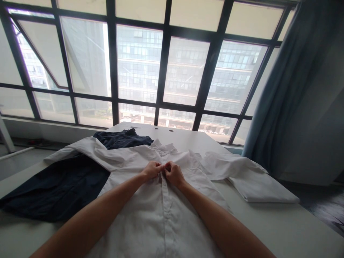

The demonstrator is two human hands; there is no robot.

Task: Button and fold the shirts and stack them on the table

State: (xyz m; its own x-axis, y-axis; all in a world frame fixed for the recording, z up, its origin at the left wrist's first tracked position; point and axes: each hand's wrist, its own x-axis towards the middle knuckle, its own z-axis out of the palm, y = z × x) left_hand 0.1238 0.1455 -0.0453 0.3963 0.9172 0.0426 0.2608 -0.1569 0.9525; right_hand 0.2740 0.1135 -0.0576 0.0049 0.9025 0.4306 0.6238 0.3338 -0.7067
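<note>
A white shirt (139,215) lies spread on the table, its collar (162,146) at the far end and its sleeves out to both sides. Both hands meet at the front placket, a little below the collar. My left hand (153,169) pinches the placket edge from the left. From the right, my right hand (173,172) grips the same edge, fingertips nearly touching those of the left. Any button between the fingers is too small to make out. Below the hands, the placket runs straight down toward me.
Dark navy clothing (59,186) lies on the left, partly under the white sleeve, and another dark bundle (122,139) sits behind the shirt. A folded white garment (260,182) rests at the right on the white table (290,229). Beyond stand large windows and a blue-grey curtain (285,89).
</note>
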